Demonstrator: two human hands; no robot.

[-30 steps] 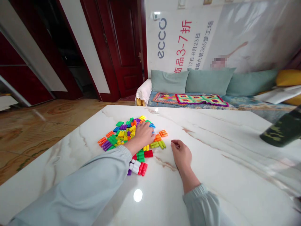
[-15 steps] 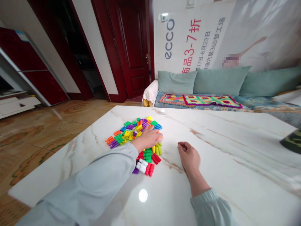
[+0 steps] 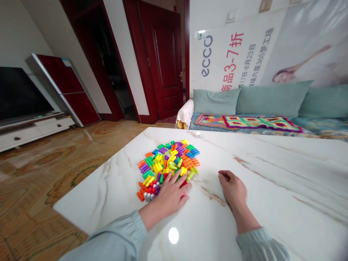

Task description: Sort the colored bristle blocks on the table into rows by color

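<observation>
Your left hand (image 3: 170,197) lies flat on the white marble tabletop (image 3: 272,203), palm down, with its fingers (image 3: 174,179) spread open and gripping nothing. The fingertips rest on the near edge of the pile of colourful plastic blocks (image 3: 168,161), covering a few red pieces there, while white and orange pieces lie just beside the hand on its left. The rest of the pile spreads away from you, beyond the fingertips, toward the far-left part of the tabletop.

Your right hand (image 3: 235,188) rests on the tabletop to the right of the pile, apart from it, with its fingers curled loosely inward; you cannot tell whether anything is held inside them. The nearest blocks, yellow-green ones at the pile's right edge, lie between your two hands but closer to the left one.
</observation>
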